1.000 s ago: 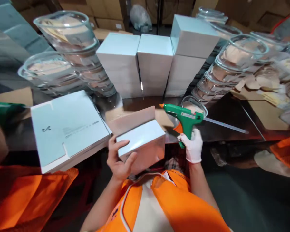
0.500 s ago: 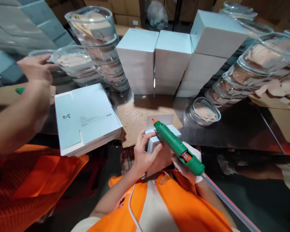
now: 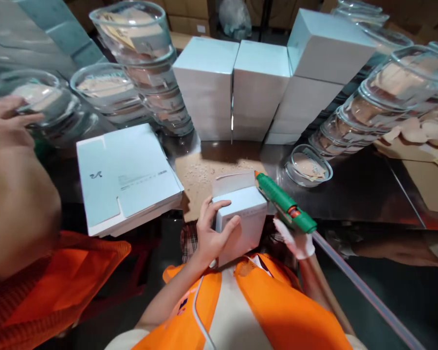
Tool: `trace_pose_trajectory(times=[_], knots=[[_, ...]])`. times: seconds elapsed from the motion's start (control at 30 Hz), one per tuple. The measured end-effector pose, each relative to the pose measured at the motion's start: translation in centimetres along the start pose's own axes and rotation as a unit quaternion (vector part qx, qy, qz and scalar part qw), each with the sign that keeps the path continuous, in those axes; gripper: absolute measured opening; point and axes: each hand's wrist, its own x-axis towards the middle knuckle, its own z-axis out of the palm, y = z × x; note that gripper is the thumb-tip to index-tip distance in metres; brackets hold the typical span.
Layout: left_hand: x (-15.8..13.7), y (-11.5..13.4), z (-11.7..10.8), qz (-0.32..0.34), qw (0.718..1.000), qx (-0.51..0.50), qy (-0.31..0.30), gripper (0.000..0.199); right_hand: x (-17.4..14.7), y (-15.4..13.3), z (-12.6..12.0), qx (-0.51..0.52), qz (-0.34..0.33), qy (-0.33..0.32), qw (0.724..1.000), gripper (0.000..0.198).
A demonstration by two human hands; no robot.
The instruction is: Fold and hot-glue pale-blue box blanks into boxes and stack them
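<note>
My left hand [image 3: 216, 233] is closed on the left side of a small white box [image 3: 244, 221], thumb on its near face and fingers over the top edge. One flap of the box stands up at the far side. Gloved in white, my right hand [image 3: 294, 238] grips a green glue gun [image 3: 286, 201] with an orange nozzle, its tip at the right end of the raised flap. A clear glue stick trails from the gun's back end. The box rests near the front edge of the table, close to my body.
Flat white box blanks [image 3: 126, 177] lie stacked at left. Finished-looking white boxes [image 3: 204, 90] stand at the back, with glass bowls [image 3: 350, 131] stacked on both sides. A single bowl [image 3: 308, 165] sits at right. A co-worker's hand [image 3: 7, 119] reaches among bowls at left.
The glue gun has moved right along the flap, from its left part to its right end. My left hand stays on the box. The co-worker's hand has shifted left.
</note>
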Motion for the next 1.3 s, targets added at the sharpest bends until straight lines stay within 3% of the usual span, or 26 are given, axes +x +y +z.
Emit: trace_pose_trajectory(times=[0.1, 0.23, 0.33, 0.4, 0.5, 0.57, 0.67, 0.73, 0.8, 0.93, 1.1, 1.2, 1.3], knots=[[0.1, -0.4, 0.0, -0.021, 1.000, -0.021, 0.000, 0.028, 2.3, 1.2, 0.6, 0.060, 0.094, -0.017, 0.994, 0.057], [-0.1, -0.9, 0.3, -0.041, 0.998, -0.050, -0.002, 0.032, 6.4, 2.1, 1.3, 0.089, 0.162, -0.062, 0.981, 0.073], [-0.1, -1.2, 0.3, -0.046, 0.997, -0.068, -0.004, 0.036, 8.1, 1.9, -0.1, -0.005, 0.197, -0.051, 0.979, 0.063], [0.1, -1.3, 0.2, -0.055, 0.995, -0.086, -0.003, 0.038, 8.2, 1.1, -1.3, -0.094, 0.201, -0.008, 0.975, 0.051], [0.4, -1.2, 0.1, -0.075, 0.990, -0.116, -0.022, 0.044, 7.4, -1.2, -1.9, -0.084, 0.110, 0.048, 0.989, 0.038], [0.5, -1.2, 0.3, -0.087, 0.985, -0.142, -0.048, 0.047, 7.0, -3.0, -1.0, 0.035, 0.053, -0.020, 0.998, 0.049], [0.5, -1.1, 0.8, -0.088, 0.979, -0.175, -0.054, 0.049, 7.1, -4.3, 0.6, 0.221, 0.057, -0.156, 0.961, 0.056], [0.7, -1.2, 1.2, -0.084, 0.974, -0.208, -0.035, 0.047, 7.3, -4.1, 1.0, 0.267, 0.055, -0.151, 0.950, 0.055], [1.0, -1.4, 1.6, -0.080, 0.959, -0.270, -0.010, 0.051, 7.3, -3.5, 0.5, 0.271, 0.010, -0.156, 0.950, 0.058], [2.2, -1.9, 1.3, -0.049, 0.939, -0.341, 0.002, 0.066, 6.7, -3.2, -1.1, 0.222, -0.134, -0.293, 0.920, 0.077], [2.8, -2.0, 0.4, 0.039, 0.968, -0.247, -0.036, 0.029, 5.8, -4.3, -0.6, 0.098, -0.312, -0.278, 0.903, 0.036], [2.4, -1.6, 0.5, 0.055, 0.969, -0.238, -0.033, 0.023, 5.7, -4.1, 0.1, 0.108, -0.332, -0.265, 0.899, 0.025], [2.2, -1.1, 0.7, 0.035, 0.970, -0.236, -0.041, 0.023, 5.5, -3.2, 0.5, 0.118, -0.303, -0.238, 0.915, 0.020]])
